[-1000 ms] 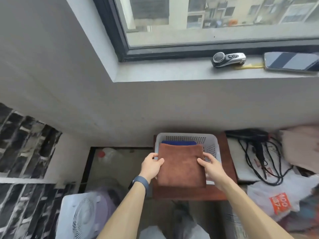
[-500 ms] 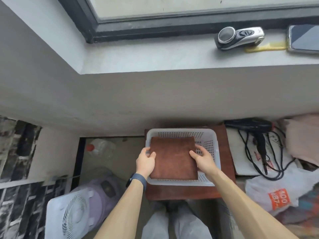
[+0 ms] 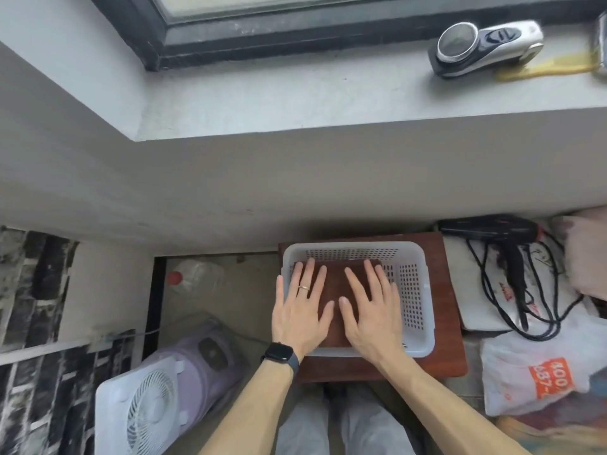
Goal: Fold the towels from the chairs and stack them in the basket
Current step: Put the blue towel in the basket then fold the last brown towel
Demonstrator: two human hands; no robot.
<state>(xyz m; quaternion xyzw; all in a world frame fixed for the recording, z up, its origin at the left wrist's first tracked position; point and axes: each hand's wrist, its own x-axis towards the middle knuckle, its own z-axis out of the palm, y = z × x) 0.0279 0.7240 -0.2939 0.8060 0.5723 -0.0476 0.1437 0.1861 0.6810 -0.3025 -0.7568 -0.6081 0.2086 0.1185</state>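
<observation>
Grey plaster wall and a window sill [image 3: 295, 93] fill the upper view; an electric shaver [image 3: 486, 49] lies on the sill at the right. Below the wall, a small reddish-brown tabletop [image 3: 450, 323] carries a white perforated basket [image 3: 414, 290]. Inside the basket lies a folded brown towel [image 3: 335, 284], flat and occupying the left and centre portion of the interior; a strip of bare perforated basket floor shows to the towel's right. Whether other towels lie beneath it cannot be determined. The left hand [image 3: 297, 310] rests palm-down on the left part of the towel, fingers spread and extended toward the far basket wall, with a ring on one finger and a dark watch [image 3: 279, 354] on the wrist. The right hand [image 3: 371, 310] rests palm-down on the right part of the towel, fingers likewise spread and straight. Neither hand forms a grip: both are fully flat and hold nothing, pressing on the towel surface. The thumbs point toward each other, close but apart. Left of the tabletop, a white fan [image 3: 144, 412] and a clear bottle with a red cap [image 3: 193, 275] sit on the floor. Right of the tabletop lie a black hair dryer [image 3: 492, 229] with coiled cord and a white plastic bag [image 3: 525, 366] with orange print.
</observation>
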